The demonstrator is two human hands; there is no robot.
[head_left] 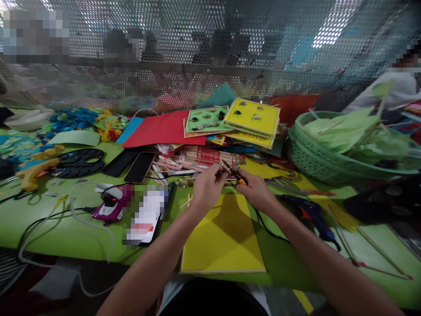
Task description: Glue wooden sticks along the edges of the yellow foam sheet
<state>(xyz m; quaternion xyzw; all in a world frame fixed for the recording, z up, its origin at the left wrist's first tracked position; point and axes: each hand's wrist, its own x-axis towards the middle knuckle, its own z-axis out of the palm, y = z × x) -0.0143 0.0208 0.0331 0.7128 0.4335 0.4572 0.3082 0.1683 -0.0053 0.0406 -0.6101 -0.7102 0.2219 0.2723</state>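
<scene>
My right hand (255, 186) grips a hand tool (234, 172) with dark, pointed jaws and orange on its handles. Whether it is pliers or scissors I cannot make out. Close beside it, my left hand (209, 183) is closed, fingertips pinched near the tool's jaws. What lies between those fingertips is too small to name. Both hands are above the far edge of a yellow board (223, 237) with a pale wooden border, which lies flat in front of me. Thin sticks (187, 202) stick out beside my left hand.
Behind my hands are scattered pens and sticks (171, 166), a red sheet (154, 129) and stacked picture boards (251, 116). A green basket (309, 153) and a dark blue glue gun (312, 213) are rightward. Leftward are a phone (140, 166), a purple device (113, 206) and a yellow glue gun (36, 173).
</scene>
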